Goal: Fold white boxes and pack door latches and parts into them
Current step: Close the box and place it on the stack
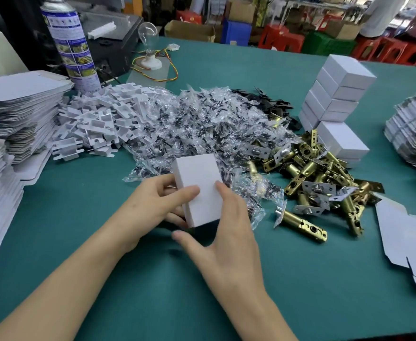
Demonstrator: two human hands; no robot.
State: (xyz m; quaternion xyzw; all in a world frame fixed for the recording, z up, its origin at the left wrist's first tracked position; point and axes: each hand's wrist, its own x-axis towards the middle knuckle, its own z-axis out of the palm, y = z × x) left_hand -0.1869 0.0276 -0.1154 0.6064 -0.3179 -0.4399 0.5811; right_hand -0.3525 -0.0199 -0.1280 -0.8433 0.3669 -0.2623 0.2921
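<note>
Low in the centre of the frame both hands meet on one closed white box (199, 185), held just above the green table (91, 279). The left hand (152, 205) grips its left side, thumb across the top face and fingers curled underneath. The right hand (224, 232) clamps the near right edge, forefinger on top and thumb spread toward the near end. The step looks like the final closing and squaring of a packed box, though what is inside cannot be seen. To do it well, press along the edges and not the middle of the lid, so the thin card does not dent. Run the right thumb over the near end flap to check it is fully tucked, and keep the box level so the contents do not push a flap back out. Just right of the hands lies a loose latch (303, 225), with the brass latch pile (320, 173) beyond it and a flat box blank (404, 237) at the right edge. Behind the box spread the bagged parts (197, 119), and left of them the white inserts (96, 124). The finished boxes (335, 94) stand stacked in the upper right, and this one would probably join them there, set down squarely so the column does not lean.
</note>
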